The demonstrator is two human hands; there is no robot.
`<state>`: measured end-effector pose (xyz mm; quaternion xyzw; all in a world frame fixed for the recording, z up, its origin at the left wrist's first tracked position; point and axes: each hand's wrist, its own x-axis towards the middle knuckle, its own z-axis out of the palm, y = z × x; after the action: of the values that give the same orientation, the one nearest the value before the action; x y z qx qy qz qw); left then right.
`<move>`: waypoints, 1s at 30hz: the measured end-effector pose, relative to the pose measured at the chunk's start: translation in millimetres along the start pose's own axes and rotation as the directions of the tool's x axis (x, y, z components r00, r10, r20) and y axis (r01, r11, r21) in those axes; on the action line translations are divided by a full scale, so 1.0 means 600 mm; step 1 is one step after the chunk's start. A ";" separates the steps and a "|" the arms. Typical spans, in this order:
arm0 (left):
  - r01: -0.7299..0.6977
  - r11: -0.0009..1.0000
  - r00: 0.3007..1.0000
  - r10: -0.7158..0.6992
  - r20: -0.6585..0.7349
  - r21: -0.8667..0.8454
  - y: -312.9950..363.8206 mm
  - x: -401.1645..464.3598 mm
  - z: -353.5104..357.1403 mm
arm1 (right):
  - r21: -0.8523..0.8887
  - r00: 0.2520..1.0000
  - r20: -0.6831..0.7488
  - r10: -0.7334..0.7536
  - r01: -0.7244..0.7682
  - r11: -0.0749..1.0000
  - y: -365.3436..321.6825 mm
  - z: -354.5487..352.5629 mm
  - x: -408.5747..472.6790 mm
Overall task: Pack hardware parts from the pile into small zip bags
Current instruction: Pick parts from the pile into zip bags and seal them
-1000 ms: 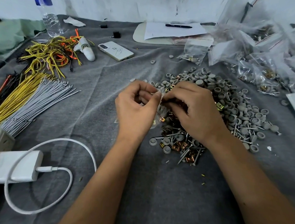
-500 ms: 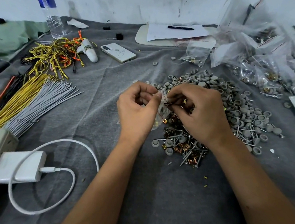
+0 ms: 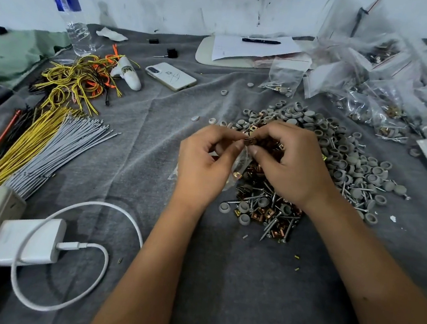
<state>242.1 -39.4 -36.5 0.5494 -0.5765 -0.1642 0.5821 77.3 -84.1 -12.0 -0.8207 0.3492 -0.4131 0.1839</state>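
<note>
A: At the near edge of the counter [image 3: 246, 285], what lies there?
B: A charger [image 3: 27, 242] with its white cable. Past it, both hands meet over the pile [image 3: 340, 160]. The left hand [image 3: 204, 166] pinches a small clear bag [image 3: 241, 162] by its mouth; the right hand [image 3: 292, 162] pinches a brass clip [image 3: 250, 140] at that mouth.
A: How far along is it?
B: I judge mid-way. Filled bags [image 3: 373, 105] heap at the far right, yet grey caps, screws and clips still lie loose in plenty.
A: Anything unclear?
B: The bag is mostly hidden behind the left hand; I cannot tell how full it is. The far bags are cut off by the frame's edge.
</note>
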 end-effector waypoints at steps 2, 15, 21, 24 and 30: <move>-0.018 0.999 1.000 0.017 0.018 0.045 -0.001 -0.001 0.000 | 0.005 0.999 0.031 0.045 -0.045 0.999 0.002 0.000 0.000; -0.181 0.959 0.983 0.170 0.069 0.218 0.003 0.000 -0.004 | -0.047 0.989 0.117 0.092 -0.087 0.995 -0.002 0.003 0.001; -0.206 0.949 0.977 0.187 0.101 0.238 0.002 0.000 -0.006 | -0.135 0.990 0.134 0.040 -0.021 0.991 -0.003 -0.002 0.004; -0.219 0.952 0.972 0.195 0.129 0.215 0.004 0.000 -0.007 | -0.075 0.986 0.156 0.054 -0.043 0.996 0.001 -0.012 0.006; -0.246 0.941 0.959 0.200 0.202 0.234 0.008 0.001 -0.007 | -0.102 0.975 0.220 0.025 -0.002 0.995 0.005 -0.016 0.007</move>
<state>243.9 -36.2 -30.9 0.5343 -0.7006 -0.0688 0.4680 70.1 -89.5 -6.0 -0.8674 0.3528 -0.3000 0.1823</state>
